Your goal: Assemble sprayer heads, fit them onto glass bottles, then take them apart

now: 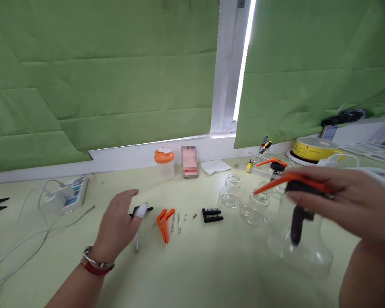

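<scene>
**Orange-Levered Glass Jar Held Over a Pale Workbench**

Orange plastic and clear glass marked the piece in hand: a transparent jar (303, 244) topped by a black pump head (297, 214) with a long orange lever (282, 182), blurred by motion at the right of the head view. The right hand (346, 205) was closed over the pump head from above, fingers wrapped across the black cap, with the jar hanging beneath it just above the pale yellow table (195, 273).

The left hand (118, 224) hovered slack and empty over the table, fingers loosely spread, one fingertip wrapped in white tape (142, 210); a small black part (141, 210) lay just behind it and a thin metal rod (137, 242) beside it. A watch and red band (96, 263) circled the wrist.

Near the left hand lay spare orange levers (164, 222), metal pins (176, 222) and black spring-loaded pieces (212, 215). Two empty glass jars (230, 192) stood between these and the held jar. A yellow spool (312, 149) at the back carried a cartoon face; no writing could be read.
</scene>
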A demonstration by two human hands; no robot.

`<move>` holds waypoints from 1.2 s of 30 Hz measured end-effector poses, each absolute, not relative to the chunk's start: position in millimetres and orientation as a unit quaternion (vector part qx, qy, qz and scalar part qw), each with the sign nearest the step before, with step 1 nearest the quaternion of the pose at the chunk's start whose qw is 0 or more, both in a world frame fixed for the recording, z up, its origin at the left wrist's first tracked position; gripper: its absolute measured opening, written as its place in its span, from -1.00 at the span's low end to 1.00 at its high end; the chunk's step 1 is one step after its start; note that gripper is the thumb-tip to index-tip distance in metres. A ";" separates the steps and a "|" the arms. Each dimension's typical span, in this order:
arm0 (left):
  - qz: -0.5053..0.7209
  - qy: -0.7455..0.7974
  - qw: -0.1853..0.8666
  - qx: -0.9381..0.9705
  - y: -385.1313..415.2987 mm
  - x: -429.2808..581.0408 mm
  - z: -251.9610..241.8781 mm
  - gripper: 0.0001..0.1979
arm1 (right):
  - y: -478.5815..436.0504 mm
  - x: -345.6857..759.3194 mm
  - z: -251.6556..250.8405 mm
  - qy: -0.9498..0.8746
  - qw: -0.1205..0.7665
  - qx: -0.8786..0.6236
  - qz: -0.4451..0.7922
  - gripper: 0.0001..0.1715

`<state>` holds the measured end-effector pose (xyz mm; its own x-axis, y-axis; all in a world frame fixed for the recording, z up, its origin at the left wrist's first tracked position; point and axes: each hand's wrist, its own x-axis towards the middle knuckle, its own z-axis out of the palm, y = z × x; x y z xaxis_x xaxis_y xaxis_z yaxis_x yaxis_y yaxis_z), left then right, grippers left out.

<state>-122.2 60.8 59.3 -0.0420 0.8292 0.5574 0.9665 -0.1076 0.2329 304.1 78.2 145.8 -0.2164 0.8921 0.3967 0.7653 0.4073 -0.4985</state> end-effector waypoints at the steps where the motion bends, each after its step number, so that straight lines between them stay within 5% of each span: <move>1: -0.337 -0.616 0.082 -0.707 53.9 -104.9 60.5 -0.63 | 73.9 286.8 142.5 -0.813 0.275 -0.480 0.182 -0.64; 5: -0.363 -0.494 -0.212 -0.761 20.7 -46.0 58.2 -0.71 | 65.8 212.5 110.7 -0.806 0.226 -0.448 0.314 -0.68; 9: -0.353 -0.433 -0.361 -0.747 -1.7 -14.6 47.8 -0.16 | 56.4 165.5 75.7 -0.764 0.248 -0.487 0.342 -0.61; 12: -0.370 -0.445 -0.393 -0.714 -3.2 -6.9 42.4 -0.05 | 49.6 154.8 66.5 -0.777 0.281 -0.404 0.393 -0.76; 17: -0.401 -0.421 -0.534 -0.613 8.4 -20.2 44.9 -0.26 | 68.1 161.7 56.6 -0.661 0.280 -0.282 0.637 -0.57; 20: -0.410 -0.335 -0.643 -0.554 15.0 -30.9 46.4 -0.35 | 91.2 165.0 38.7 -0.570 0.350 -0.374 0.643 -0.50; 23: -0.444 -0.285 -0.693 -0.492 19.7 -34.0 41.9 -0.42 | 105.7 164.1 20.7 -0.520 0.302 -0.385 0.700 -0.46; 29: -0.456 -0.277 -0.738 -0.414 25.2 -32.7 28.1 -0.52 | 107.8 161.3 3.7 -0.500 0.278 -0.406 0.712 -0.54; 36: -0.459 -0.390 -0.716 -0.353 37.5 -37.4 24.8 -0.75 | 107.5 157.9 -1.1 -0.512 0.363 -0.401 0.667 -0.65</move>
<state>-37.4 37.5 24.8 0.2740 0.9327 -0.2344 -0.3830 0.3294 0.8630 157.9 107.5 -1.1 -0.4142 0.8955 -0.1626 -0.0736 -0.2110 -0.9747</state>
